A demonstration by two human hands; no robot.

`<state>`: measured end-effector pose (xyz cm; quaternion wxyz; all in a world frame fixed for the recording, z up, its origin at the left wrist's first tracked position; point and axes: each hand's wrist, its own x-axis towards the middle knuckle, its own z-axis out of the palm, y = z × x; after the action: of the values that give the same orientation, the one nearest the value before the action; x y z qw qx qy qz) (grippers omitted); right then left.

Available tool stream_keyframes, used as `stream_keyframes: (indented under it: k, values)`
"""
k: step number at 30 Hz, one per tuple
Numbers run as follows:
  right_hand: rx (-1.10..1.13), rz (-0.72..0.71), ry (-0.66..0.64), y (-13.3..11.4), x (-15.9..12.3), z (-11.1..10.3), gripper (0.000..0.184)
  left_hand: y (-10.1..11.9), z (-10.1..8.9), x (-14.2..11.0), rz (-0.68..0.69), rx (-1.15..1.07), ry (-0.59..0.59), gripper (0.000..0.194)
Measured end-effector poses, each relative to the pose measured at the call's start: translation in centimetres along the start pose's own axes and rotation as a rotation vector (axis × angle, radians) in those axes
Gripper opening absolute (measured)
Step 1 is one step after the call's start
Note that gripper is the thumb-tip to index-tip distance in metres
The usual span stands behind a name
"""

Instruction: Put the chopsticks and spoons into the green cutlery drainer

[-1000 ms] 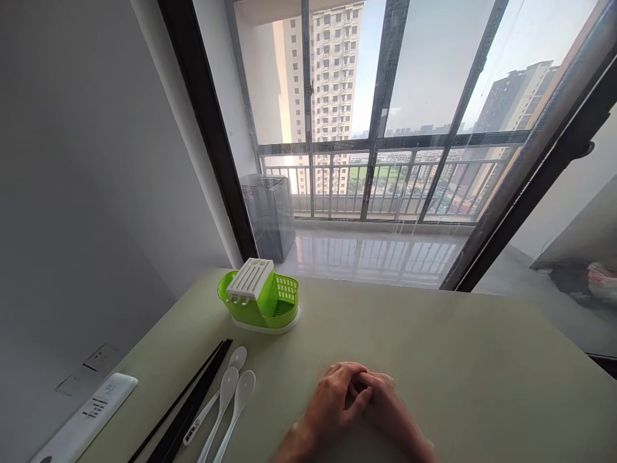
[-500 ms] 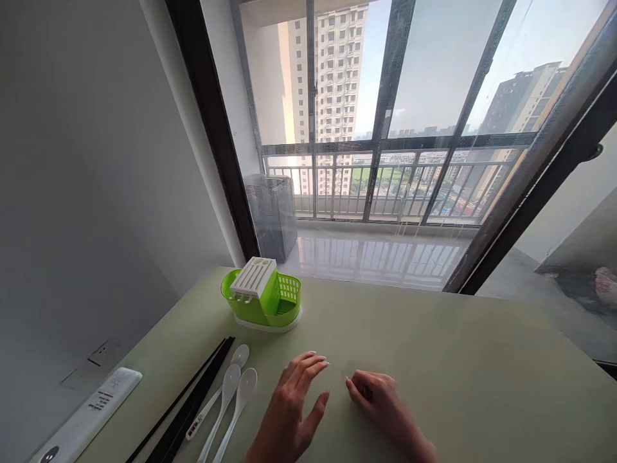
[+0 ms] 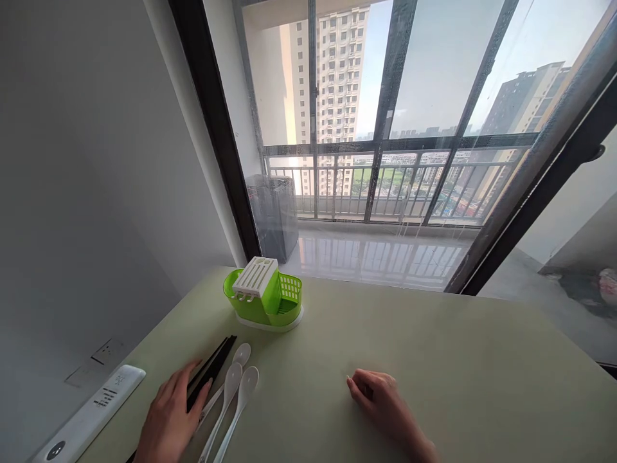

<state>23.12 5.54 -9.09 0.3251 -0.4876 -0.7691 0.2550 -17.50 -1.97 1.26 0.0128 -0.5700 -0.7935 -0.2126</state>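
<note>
Straddling the black chopsticks (image 3: 218, 364), on the near side of the green caddy (image 3: 253, 311), the left hand (image 3: 169, 411) has its grip spread; closing evenly, clear of the spoons (image 3: 232, 378), should suit. Right of the caddy, the right hand (image 3: 380, 399) is loosely curled, seemingly empty.

Lime-green caddy (image 3: 251, 312), white top (image 3: 255, 278), pale green tabletop (image 3: 434, 360)
From where I stand, the chopsticks (image 3: 215, 368) are black, the spoons (image 3: 249, 382) white.

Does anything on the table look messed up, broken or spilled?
Nothing looks broken or spilled. Only the farthest spoon looks a bit crooked: its handle slants off behind the middle spoon, while the middle spoon and the right spoon lie side by side.
</note>
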Motion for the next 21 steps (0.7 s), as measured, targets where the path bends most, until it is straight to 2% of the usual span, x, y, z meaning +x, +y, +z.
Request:
stream_keyframes:
  k: [7,15,21]
  values:
    - [0.021,0.008,-0.012,-0.15,0.03,-0.20,0.044,-1.22,-0.57,-0.14,-0.149,0.031,-0.125,0.054]
    - [0.007,-0.003,0.000,0.28,-0.10,-0.02,0.045,-1.21,-0.26,0.40,-0.167,0.077,-0.227,0.068]
    - [0.015,-0.007,0.014,0.47,-0.05,0.24,0.045,-0.67,-0.04,0.70,-0.177,0.130,-0.249,0.059]
